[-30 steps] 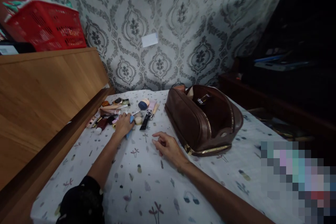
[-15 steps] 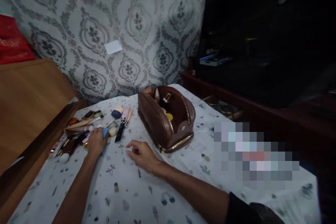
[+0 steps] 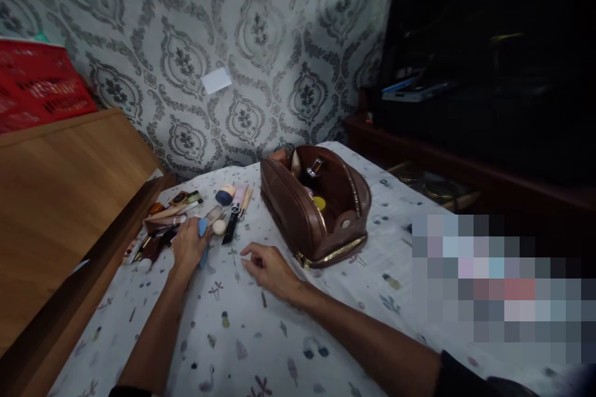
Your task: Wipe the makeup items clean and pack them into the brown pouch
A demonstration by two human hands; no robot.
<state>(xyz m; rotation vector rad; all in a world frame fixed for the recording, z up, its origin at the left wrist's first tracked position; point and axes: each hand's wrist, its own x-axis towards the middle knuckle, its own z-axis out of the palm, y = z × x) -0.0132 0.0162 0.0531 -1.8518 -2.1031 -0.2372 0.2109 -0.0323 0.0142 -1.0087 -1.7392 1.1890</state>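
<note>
My left hand (image 3: 187, 247) is over the cosmetics at the left of the table, its fingers closed on a slim blue item (image 3: 203, 227) whose kind I cannot make out. Part of that item is hidden under the hand. Just right of the fingers are a small cream-coloured jar (image 3: 218, 227) and a black tube (image 3: 230, 231). My right hand (image 3: 270, 270) hovers low over the cloth with thumb and forefinger apart, holding nothing. Beyond it stands a brown cosmetic bag (image 3: 291, 214), unzipped, with a yellow round lid (image 3: 319, 203) and a small clear-and-dark bottle (image 3: 316, 167) inside.
Several make-up items, among them a navy-and-beige jar (image 3: 225, 195) and a pink tube (image 3: 240, 193), lie on the patterned tablecloth (image 3: 242, 347). A wooden panel (image 3: 79, 198) borders the left. A dark screen (image 3: 488, 74) and an open drawer (image 3: 433, 189) are at the right.
The view has turned slightly left, so everything appears further right. Both hands keep nearly the same places among the things; the left fingers reach slightly nearer the cream-coloured jar.
</note>
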